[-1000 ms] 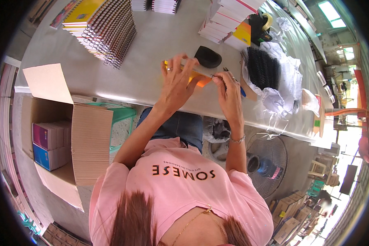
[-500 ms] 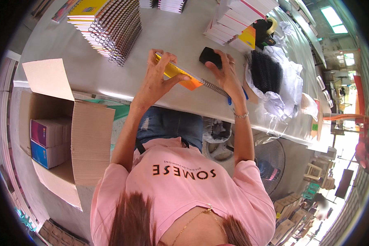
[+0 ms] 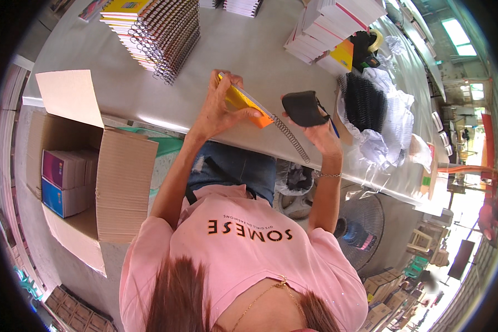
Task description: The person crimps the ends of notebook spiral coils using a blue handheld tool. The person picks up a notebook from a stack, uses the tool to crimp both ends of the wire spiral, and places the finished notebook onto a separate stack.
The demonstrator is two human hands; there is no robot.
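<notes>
My left hand (image 3: 220, 113) is closed around a thin yellow-and-orange notebook (image 3: 248, 105), tilted with its punched edge facing me. From that edge's right end a dark metal spiral coil (image 3: 291, 138) hangs loose, slanting down over the table's front edge. To the right of it, my right hand (image 3: 323, 135) is closed on a black rounded, pad-like piece (image 3: 304, 109), raised and tipped up. That piece covers most of the fingers. A bit of a blue-handled tool (image 3: 335, 129) shows beside the same hand; its working end is hidden.
Spiral-bound notebooks (image 3: 155, 39) stand stacked at the far left of the grey table (image 3: 232, 41). White book blocks (image 3: 337, 25) are piled far right, near black coils (image 3: 364, 102) and crumpled plastic (image 3: 395, 119). An open carton (image 3: 126, 185) with books stands left; a fan (image 3: 362, 232) stands lower right.
My right hand has picked the black piece up off the table and tipped it up. The coil's free end now hangs lower, apart from that hand. My left hand still holds the notebook.
</notes>
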